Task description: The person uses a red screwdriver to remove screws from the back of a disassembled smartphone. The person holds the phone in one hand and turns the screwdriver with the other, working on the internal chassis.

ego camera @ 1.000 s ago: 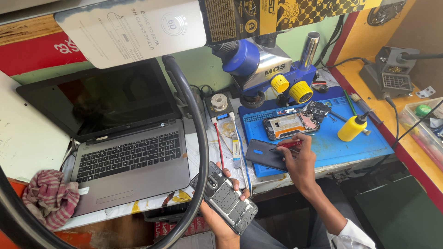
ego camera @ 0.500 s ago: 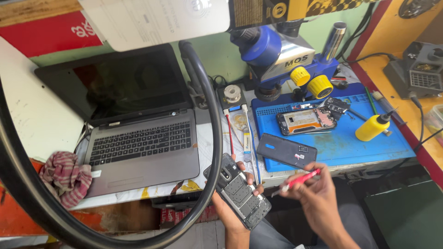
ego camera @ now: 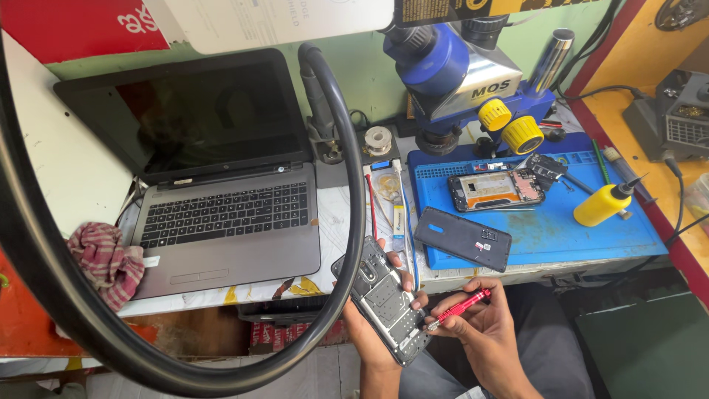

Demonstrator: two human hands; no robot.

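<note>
My left hand (ego camera: pixel 373 329) holds an opened grey phone body (ego camera: pixel 382 298), inner side up, below the bench's front edge. My right hand (ego camera: pixel 480 329) grips a red screwdriver (ego camera: pixel 458 309), its tip touching the phone's lower right edge. On the blue work mat (ego camera: pixel 561 229) lie a dark back cover (ego camera: pixel 463 238) and another opened phone (ego camera: pixel 496 189) with an orange inner part.
A blue microscope (ego camera: pixel 461 74) with yellow knobs stands behind the mat. A yellow squeeze bottle (ego camera: pixel 604 205) lies at the mat's right. An open grey laptop (ego camera: pixel 221 177) sits left, a striped cloth (ego camera: pixel 107 262) beside it. A black ring (ego camera: pixel 221 258) crosses the foreground.
My right hand drew the red screwdriver back from the blue mat to the phone held in my left hand. The view shifted closer and slightly right.
</note>
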